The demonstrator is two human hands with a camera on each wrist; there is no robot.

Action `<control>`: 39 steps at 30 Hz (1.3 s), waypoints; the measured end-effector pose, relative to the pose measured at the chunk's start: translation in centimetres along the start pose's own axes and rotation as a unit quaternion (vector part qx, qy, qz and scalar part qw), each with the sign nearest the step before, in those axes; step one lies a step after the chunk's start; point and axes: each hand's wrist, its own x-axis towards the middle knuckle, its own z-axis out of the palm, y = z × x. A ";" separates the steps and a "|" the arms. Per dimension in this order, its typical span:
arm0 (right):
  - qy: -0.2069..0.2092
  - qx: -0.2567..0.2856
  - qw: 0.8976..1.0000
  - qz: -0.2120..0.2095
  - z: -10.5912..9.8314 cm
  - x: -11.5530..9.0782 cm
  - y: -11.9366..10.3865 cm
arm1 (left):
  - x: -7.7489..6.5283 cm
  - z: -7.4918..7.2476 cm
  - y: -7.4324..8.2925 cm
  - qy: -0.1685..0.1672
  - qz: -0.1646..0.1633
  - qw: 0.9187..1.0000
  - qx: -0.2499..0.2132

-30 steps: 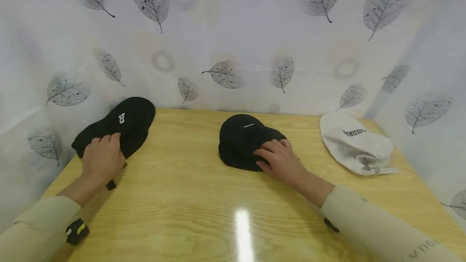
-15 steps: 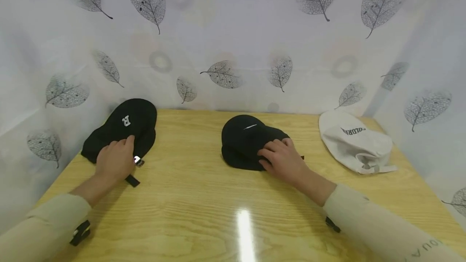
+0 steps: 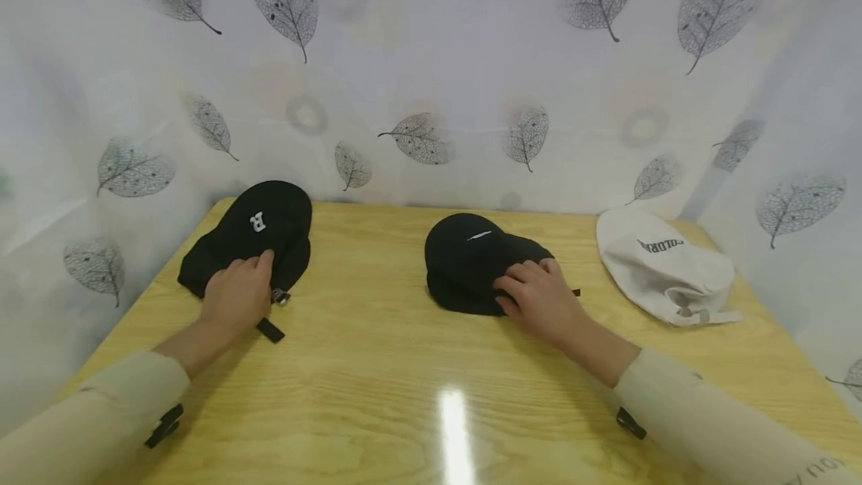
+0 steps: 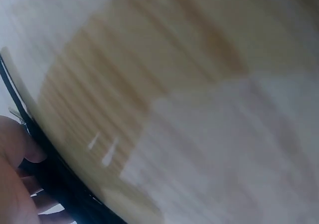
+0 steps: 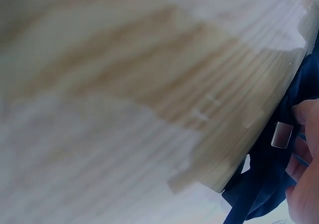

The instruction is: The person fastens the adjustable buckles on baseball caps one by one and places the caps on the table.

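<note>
My left hand point(image 3: 236, 296) pinches the R-marked cap point(image 3: 279, 208) at centre-left, my right hand point(image 3: 541, 301) the slash-marked cap point(image 3: 459, 268) mid-frame, fingers at the edges, presumably sparing the crowns.

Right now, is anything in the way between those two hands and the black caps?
Nothing visible is. The left hand grips the black cap with the R, and the right hand grips the other black cap. The white cap lies off to the right, between neither pair.
</note>
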 end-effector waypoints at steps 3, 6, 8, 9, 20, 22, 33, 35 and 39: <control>-0.003 -0.003 1.000 0.005 0.0 -0.1 0.2 | 0.2 0.1 0.3 0.001 0.005 1.000 0.003; -0.005 -0.008 1.000 0.009 0.0 -0.3 0.4 | 0.2 0.2 0.6 0.007 0.012 1.000 -0.002; -0.004 -0.010 1.000 0.011 0.1 -0.4 0.5 | 0.3 0.2 0.7 0.013 0.015 1.000 -0.011; -0.004 -0.011 1.000 0.010 0.1 -0.4 0.6 | 0.3 0.2 0.8 0.017 0.016 1.000 -0.017; 0.007 -0.009 1.000 0.019 -0.1 -1.3 1.6 | 0.8 -0.5 1.6 -0.002 0.005 0.996 -0.090; 0.008 -0.009 1.000 0.021 0.0 -1.5 1.8 | 0.9 -0.6 1.4 -0.021 -0.013 0.994 -0.108; 0.004 -0.026 0.999 0.047 -0.3 -2.5 3.1 | 1.0 -0.1 -0.2 0.012 -0.072 0.976 -0.206; 0.005 -0.030 0.998 0.050 -0.3 -2.7 3.4 | 1.0 0.1 -0.4 0.026 -0.069 0.978 -0.194; 0.012 -0.034 0.998 0.057 -0.4 -3.1 3.9 | 1.1 0.3 -0.7 0.032 -0.062 0.983 -0.168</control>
